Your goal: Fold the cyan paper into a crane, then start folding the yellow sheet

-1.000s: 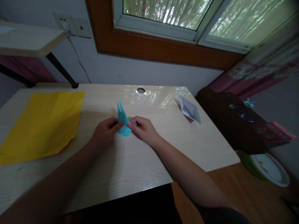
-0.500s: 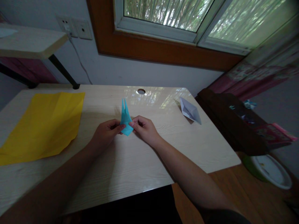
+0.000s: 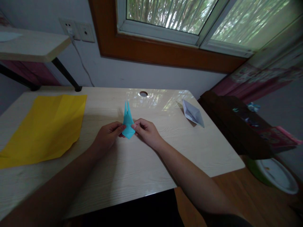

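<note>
Blue folded paper [image 3: 128,124]: over the middle of the surface [image 3: 201,145], between back and front edges; contact with it cannot be told.
Left hand [image 3: 109,134]: thumb and fingers pinching the paper's left side.
Right hand [image 3: 147,130]: pinching its right side.
Narrow points [image 3: 128,108]: unsupported, aimed at back edge; a knock could bend them.
Pinch: uneven pulling could tear or skew folds.
Yellow sheet [image 3: 49,126]: near left edge; a sweep of the left forearm [image 3: 71,167] could shift it.

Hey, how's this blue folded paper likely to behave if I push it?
The blue folded paper is probably light: left hand and right hand merely pinch its sides. Its two narrow points would likely bend easily; the wider base may be stiffer.
</note>
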A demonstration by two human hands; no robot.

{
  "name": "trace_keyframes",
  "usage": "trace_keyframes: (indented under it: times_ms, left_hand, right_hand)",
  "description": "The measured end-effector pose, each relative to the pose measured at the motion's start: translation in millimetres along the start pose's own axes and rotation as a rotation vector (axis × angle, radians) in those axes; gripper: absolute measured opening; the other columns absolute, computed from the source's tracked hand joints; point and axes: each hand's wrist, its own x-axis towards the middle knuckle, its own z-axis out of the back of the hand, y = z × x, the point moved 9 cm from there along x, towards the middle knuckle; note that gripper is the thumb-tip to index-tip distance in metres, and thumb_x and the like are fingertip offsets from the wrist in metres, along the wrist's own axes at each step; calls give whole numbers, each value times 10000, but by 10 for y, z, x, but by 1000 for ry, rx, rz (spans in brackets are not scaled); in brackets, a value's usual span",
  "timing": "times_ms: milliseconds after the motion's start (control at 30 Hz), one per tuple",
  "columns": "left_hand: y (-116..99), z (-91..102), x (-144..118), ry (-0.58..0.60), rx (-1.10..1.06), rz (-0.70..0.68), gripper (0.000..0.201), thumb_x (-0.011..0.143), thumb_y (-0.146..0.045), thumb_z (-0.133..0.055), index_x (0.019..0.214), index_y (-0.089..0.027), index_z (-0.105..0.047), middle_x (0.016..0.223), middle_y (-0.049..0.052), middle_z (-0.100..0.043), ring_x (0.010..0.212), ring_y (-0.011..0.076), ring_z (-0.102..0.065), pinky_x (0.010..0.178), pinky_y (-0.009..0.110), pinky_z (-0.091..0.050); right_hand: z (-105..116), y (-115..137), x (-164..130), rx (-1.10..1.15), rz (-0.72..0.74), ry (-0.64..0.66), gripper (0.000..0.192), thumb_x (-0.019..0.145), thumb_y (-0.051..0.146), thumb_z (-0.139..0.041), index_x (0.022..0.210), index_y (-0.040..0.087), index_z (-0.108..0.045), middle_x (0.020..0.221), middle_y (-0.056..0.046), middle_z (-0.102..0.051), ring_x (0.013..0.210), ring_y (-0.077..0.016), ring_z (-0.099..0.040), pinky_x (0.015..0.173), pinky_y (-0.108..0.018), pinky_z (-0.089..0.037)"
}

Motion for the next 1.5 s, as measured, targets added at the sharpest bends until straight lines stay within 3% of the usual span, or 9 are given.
trace_keyframes:
  times_ms: [133, 233, 367, 533, 733, 1167, 1500]
  left_hand:
    - [24, -4, 6, -10, -16, -6, 286, 905, -471, -656, 866, -195, -722, 752, 12, -712, 711, 180, -669, 686, 283, -526]
    - [30, 7, 4, -50, -125, -19, 334, 878, -423, -706, 1123, -201, -656, 752, -12, -698, 689, 167, -658, 644, 267, -519]
    - [-5, 15, -5, -80, -201, -89, 458, 875, -341, -728, 1274, -240, -529, 735, -51, -666, 679, 143, -645, 619, 232, -505]
    - [-64, 50, -28, -104, -153, -177, 292, 913, -334, -685, 1185, -244, -627, 953, 8, -721, 823, 158, -675, 727, 266, -541]
    - [-132, 64, -44, -83, -84, -220, 128, 916, -266, -646, 990, -227, -742, 914, 10, -695, 826, 157, -634, 729, 265, -504]
    - [-13, 37, -11, -69, -194, -132, 238, 815, -299, -765, 1028, -212, -706, 820, -11, -688, 727, 147, -634, 670, 261, -511]
    - [166, 76, 22, -133, -272, -115, 368, 822, -292, -800, 1116, -246, -582, 1023, -6, -680, 850, 153, -678, 773, 290, -539]
  right_hand:
    - [9, -23, 10, 148, 31, -37, 266, 921, 449, -690, 1022, 218, -603, 728, 38, -598, 638, -113, -568, 617, -252, -459]
    - [-10, -1, 12, 233, 78, -32, 349, 906, 398, -720, 1176, 259, -548, 761, 48, -602, 651, -117, -591, 617, -252, -473]
    - [-46, -28, 14, 210, 40, 1, 304, 907, 409, -709, 1153, 255, -620, 758, 34, -609, 670, -126, -593, 641, -269, -482]
    - [-22, -24, 8, 235, -8, -12, 236, 893, 401, -718, 1061, 237, -693, 751, 24, -629, 666, -124, -591, 654, -277, -475]
    - [-26, 0, 4, 307, -41, 27, 207, 870, 390, -734, 1020, 247, -741, 804, 5, -670, 697, -129, -610, 676, -285, -489]
    - [-30, -91, 15, 460, -97, -12, 226, 825, 362, -779, 989, 230, -697, 761, 33, -664, 667, -114, -613, 666, -269, -483]
    - [-12, -58, 5, 357, -42, -23, 343, 823, 384, -807, 1069, 246, -612, 683, 59, -622, 652, -121, -608, 626, -255, -451]
